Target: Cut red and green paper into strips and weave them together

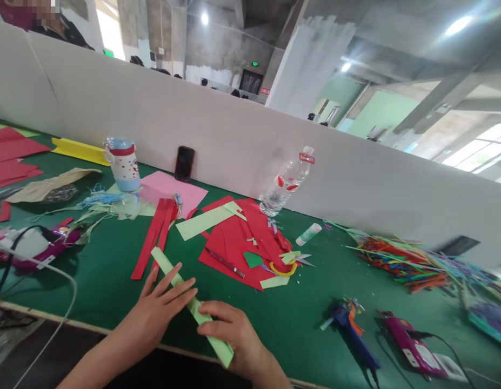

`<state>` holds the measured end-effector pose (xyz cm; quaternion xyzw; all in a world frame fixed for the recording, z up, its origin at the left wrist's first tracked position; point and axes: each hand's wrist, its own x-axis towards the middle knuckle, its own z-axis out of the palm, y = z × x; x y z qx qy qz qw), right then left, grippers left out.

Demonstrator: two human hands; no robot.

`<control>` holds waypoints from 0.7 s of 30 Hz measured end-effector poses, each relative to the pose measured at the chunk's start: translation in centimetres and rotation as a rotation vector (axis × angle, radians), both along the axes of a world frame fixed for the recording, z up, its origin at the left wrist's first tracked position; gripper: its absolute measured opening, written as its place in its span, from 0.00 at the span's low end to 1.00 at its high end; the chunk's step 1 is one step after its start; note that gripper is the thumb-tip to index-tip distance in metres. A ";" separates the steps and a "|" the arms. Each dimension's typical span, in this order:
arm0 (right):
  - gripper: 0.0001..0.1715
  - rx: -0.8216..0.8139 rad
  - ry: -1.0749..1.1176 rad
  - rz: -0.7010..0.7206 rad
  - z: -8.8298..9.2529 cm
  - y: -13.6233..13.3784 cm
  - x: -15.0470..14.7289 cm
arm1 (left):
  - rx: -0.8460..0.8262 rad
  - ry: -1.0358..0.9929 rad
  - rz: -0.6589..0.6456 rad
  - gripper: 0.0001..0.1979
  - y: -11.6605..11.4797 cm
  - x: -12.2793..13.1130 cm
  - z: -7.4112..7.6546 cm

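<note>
A long light-green paper strip point(164, 263) lies slantwise on the green table point(108, 281) near its front edge. My left hand point(155, 310) rests flat on the strip's middle, fingers stretched out and apart. My right hand point(234, 332) has its fingers curled and pressed on the strip's near end point(221, 351), thumb on the paper. Just beyond the hands lie long red paper strips point(155, 235) and a pile of red paper sheets point(234, 240) with small green scraps and yellow-handled scissors point(286, 267) on top.
A white partition wall point(234, 140) runs along the table's far side. Against it stand a phone point(184, 162), a cartoon cup point(124, 163) and a tilted water bottle point(286, 182). Glue guns point(349, 329) point(408, 340) lie right, another point(43, 243) left. Coloured sticks point(404, 262) are heaped right. A glue stick point(309, 234) lies nearby.
</note>
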<state>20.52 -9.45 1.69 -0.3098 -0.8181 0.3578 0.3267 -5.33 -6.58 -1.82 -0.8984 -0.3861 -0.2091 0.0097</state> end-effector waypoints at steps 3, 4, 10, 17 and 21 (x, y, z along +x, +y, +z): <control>0.14 0.007 0.095 -0.064 0.6 -0.2 1.3 | -0.046 -0.041 -0.005 0.35 0.8 0.9 0.6; 0.13 0.000 0.129 -0.096 0.8 -0.2 1.6 | -0.095 -0.090 0.002 0.29 1.1 1.1 0.9; 0.21 -0.281 0.564 -0.505 1.5 0.8 1.8 | -0.297 -0.251 0.047 0.11 2.0 2.1 3.1; 0.31 -0.589 0.622 -0.396 1.0 1.9 -1.8 | -0.784 -0.504 0.120 0.18 0.2 4.5 5.4; 0.28 -0.571 0.660 -0.559 1.0 2.6 -3.0 | -0.925 -0.518 0.115 0.21 -1.3 5.2 5.4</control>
